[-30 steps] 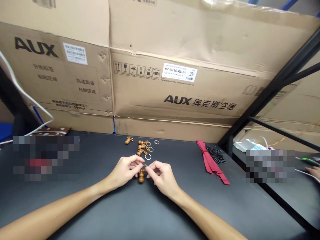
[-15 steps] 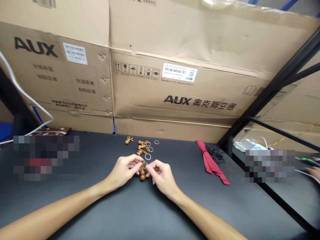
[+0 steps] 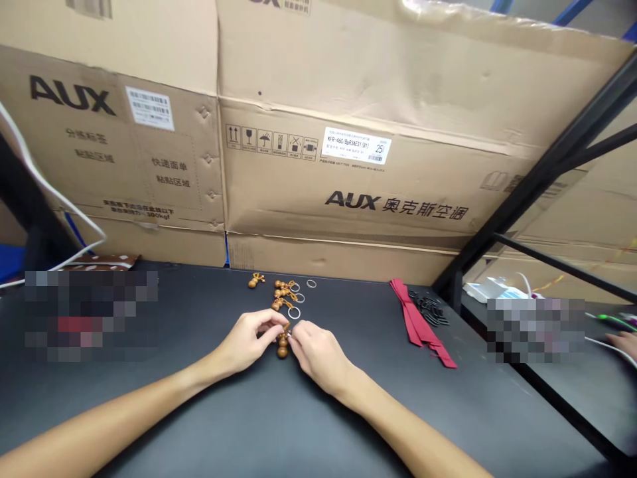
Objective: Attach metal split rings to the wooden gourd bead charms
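Note:
Between my two hands a small brown gourd pendant (image 3: 283, 350) hangs from an orange cord, its round end downward near the black tabletop. My left hand (image 3: 251, 340) pinches the cord from the left. From the right, my right hand (image 3: 318, 352) has its fingertips closed at the cord's upper end; a metal ring showed there earlier, but the fingers mostly hide it. Just beyond lie several gourd pendants (image 3: 279, 303) with cords and silver key rings (image 3: 294, 313). One gourd pendant without a visible ring (image 3: 253, 281) lies farther left, and a loose key ring (image 3: 311, 283) to the right.
Red ribbon strips (image 3: 421, 318) lie on the right, beside a pile of black pieces (image 3: 430, 309). Large cardboard boxes (image 3: 279, 192) stand behind the table. A black metal frame (image 3: 478, 249) slopes along the right. Another person's hand (image 3: 622, 344) shows at the far right.
My right hand has turned and its fingers have closed in more tightly at the cord, covering the ring. The gourd has shifted very slightly; my left hand stays nearly still.

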Demonstrator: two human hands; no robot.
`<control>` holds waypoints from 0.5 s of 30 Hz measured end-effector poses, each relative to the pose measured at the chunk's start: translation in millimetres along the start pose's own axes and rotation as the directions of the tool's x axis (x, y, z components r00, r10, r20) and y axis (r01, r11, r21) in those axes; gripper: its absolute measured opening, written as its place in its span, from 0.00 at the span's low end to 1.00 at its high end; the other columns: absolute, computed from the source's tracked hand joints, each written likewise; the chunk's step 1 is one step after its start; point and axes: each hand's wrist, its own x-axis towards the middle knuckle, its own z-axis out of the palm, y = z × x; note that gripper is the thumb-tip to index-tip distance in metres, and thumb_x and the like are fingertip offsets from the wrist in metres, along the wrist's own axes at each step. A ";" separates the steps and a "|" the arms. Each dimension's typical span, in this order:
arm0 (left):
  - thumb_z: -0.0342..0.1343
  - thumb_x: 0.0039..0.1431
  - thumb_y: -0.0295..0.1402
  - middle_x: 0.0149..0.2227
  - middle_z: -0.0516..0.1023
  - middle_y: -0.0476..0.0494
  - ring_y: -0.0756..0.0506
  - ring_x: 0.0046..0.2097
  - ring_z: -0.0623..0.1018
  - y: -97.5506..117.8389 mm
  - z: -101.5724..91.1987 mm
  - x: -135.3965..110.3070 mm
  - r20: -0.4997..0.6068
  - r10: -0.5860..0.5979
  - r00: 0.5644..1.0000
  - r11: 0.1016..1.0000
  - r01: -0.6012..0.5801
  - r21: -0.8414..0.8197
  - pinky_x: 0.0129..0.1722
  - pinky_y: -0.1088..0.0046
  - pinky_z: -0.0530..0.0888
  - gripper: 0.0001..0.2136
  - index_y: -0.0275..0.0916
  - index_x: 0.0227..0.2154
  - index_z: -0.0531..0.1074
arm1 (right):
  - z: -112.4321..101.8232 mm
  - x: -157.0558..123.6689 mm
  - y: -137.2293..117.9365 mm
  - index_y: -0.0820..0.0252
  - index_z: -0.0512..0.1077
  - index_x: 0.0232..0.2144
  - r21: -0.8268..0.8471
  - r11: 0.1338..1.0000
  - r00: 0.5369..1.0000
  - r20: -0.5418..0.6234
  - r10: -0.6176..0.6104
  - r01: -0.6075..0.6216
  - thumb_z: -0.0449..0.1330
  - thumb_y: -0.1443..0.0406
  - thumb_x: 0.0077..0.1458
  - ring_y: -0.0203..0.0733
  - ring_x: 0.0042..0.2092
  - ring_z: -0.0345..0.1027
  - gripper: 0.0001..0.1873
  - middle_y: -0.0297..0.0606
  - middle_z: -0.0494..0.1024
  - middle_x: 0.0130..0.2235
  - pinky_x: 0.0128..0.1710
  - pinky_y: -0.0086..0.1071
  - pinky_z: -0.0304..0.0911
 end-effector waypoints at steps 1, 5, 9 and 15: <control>0.51 0.61 0.33 0.34 0.78 0.45 0.47 0.37 0.77 -1.4 -1.0 1.1 0.012 0.004 1.000 1.000 -0.005 0.022 0.40 0.72 0.74 0.09 0.36 0.38 0.74 | 0.4 -0.1 0.5 0.60 0.65 0.30 -0.025 1.000 1.000 0.009 -0.006 0.006 0.49 0.69 0.61 0.40 0.32 0.66 0.08 0.38 0.71 0.30 0.31 0.29 0.62; 0.48 0.61 0.29 0.35 0.76 0.45 0.47 0.37 0.76 -7.2 -5.2 5.0 0.078 0.055 0.995 0.987 -0.066 0.149 0.40 0.73 0.72 0.11 0.37 0.34 0.77 | 1.8 -1.0 4.8 0.59 0.65 0.30 0.017 1.000 1.000 0.030 0.001 -0.001 0.51 0.71 0.59 0.40 0.34 0.66 0.06 0.38 0.71 0.31 0.33 0.29 0.63; 0.45 0.61 0.27 0.34 0.73 0.45 0.48 0.37 0.75 -9.2 -6.3 5.8 0.083 0.061 0.995 0.981 -0.075 0.181 0.39 0.73 0.71 0.13 0.37 0.32 0.77 | 2.6 -1.5 10.0 0.58 0.64 0.30 0.155 0.987 0.999 -0.006 0.038 -0.036 0.52 0.72 0.56 0.39 0.33 0.66 0.06 0.38 0.71 0.32 0.34 0.30 0.64; 0.56 0.56 0.32 0.36 0.67 0.48 0.50 0.32 0.77 -7.2 -1.3 2.7 0.121 -0.010 0.993 0.996 0.021 -0.087 0.36 0.72 0.75 0.05 0.36 0.33 0.72 | 5.2 -1.0 11.0 0.58 0.64 0.29 0.311 0.949 0.996 -0.060 0.064 -0.042 0.52 0.72 0.56 0.39 0.34 0.68 0.06 0.39 0.73 0.33 0.37 0.31 0.65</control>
